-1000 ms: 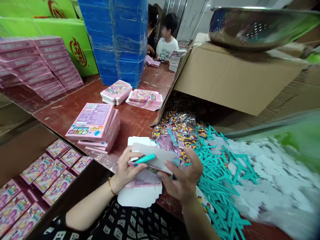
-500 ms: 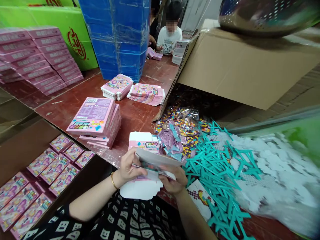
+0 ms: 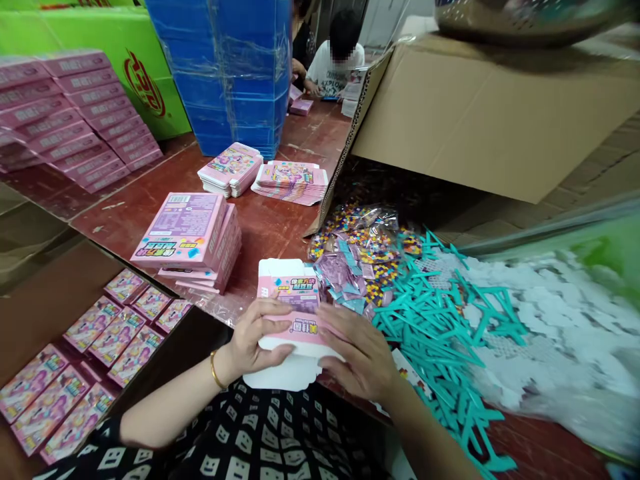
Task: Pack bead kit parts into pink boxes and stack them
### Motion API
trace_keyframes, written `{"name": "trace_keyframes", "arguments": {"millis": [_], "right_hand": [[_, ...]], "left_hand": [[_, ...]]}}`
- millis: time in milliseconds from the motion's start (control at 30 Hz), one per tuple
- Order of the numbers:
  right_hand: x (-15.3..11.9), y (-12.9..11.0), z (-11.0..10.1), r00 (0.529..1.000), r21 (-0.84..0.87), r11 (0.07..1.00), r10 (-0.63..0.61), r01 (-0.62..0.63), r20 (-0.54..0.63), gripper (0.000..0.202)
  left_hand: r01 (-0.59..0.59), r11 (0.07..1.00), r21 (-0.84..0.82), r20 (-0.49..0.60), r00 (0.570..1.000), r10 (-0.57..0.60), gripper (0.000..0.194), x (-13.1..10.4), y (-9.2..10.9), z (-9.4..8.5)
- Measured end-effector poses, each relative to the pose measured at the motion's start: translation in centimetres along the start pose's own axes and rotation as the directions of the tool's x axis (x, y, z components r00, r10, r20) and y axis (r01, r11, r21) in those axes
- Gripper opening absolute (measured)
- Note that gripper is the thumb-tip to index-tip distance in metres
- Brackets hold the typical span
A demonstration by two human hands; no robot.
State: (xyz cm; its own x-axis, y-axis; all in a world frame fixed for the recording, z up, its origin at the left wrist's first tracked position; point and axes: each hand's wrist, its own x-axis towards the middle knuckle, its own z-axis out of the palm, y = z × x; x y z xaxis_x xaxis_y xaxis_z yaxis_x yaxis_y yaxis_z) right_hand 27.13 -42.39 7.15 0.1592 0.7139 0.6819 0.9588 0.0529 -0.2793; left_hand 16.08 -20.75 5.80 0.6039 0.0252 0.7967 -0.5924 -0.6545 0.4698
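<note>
In the head view, a pink folding carton (image 3: 303,325) is between my two hands at the table's near edge, its printed side up. My left hand (image 3: 260,337) grips the carton's left end, thumb on the near side and fingers over the top. At the right end, my right hand (image 3: 357,353) closes the same way, fingers bent across it. Beneath lies a flattened pink carton (image 3: 287,283) with white flaps showing at front and back. What is inside the held carton is hidden. Small purple sachets (image 3: 345,273) lie just beyond my right hand.
Turquoise plastic pieces (image 3: 425,333) and white pieces (image 3: 560,333) are heaped at right, beside bags of coloured beads (image 3: 375,243). Closed boxes (image 3: 180,230) and flat cartons (image 3: 233,167) stand at left. An open cardboard box (image 3: 60,273) holds packed boxes. A person (image 3: 335,67) sits opposite.
The carton has turned from a tilted, pale side to its pink printed side and come down over the flattened carton. My right hand has spread across its right end.
</note>
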Motion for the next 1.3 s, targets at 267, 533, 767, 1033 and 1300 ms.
{"name": "trace_keyframes", "arguments": {"millis": [267, 533, 767, 1033, 1300], "right_hand": [[0.8, 1.0, -0.9, 0.993, 0.164, 0.982, 0.08, -0.094, 0.088, 0.033], [-0.1, 0.5, 1.5, 0.994, 0.163, 0.984, 0.089, -0.076, -0.069, 0.044], [-0.9, 0.5, 0.7, 0.896, 0.299, 0.899, 0.39, -0.321, -0.212, 0.063], [-1.4, -0.3, 2.9, 0.704, 0.613, 0.643, 0.685, -0.459, -0.19, 0.013], [-1.5, 0.1, 5.1, 0.603, 0.785, 0.518, 0.76, -0.339, -0.241, 0.042]], "left_hand": [[-0.038, 0.999, 0.036, -0.009, 0.999, 0.038, 0.025, -0.3, 0.1, 0.6], [0.011, 1.0, -0.012, -0.115, 0.993, -0.012, 0.044, -2.7, -1.6, 2.3], [0.015, 1.0, -0.018, -0.169, 0.986, -0.018, 0.048, -2.3, -2.0, 2.9], [-0.031, 0.999, -0.035, -0.098, 0.995, 0.027, 0.035, -1.5, -2.4, 2.4], [0.245, 0.962, 0.123, -0.29, 0.936, -0.201, 0.064, -1.6, -0.1, 1.6]]}}
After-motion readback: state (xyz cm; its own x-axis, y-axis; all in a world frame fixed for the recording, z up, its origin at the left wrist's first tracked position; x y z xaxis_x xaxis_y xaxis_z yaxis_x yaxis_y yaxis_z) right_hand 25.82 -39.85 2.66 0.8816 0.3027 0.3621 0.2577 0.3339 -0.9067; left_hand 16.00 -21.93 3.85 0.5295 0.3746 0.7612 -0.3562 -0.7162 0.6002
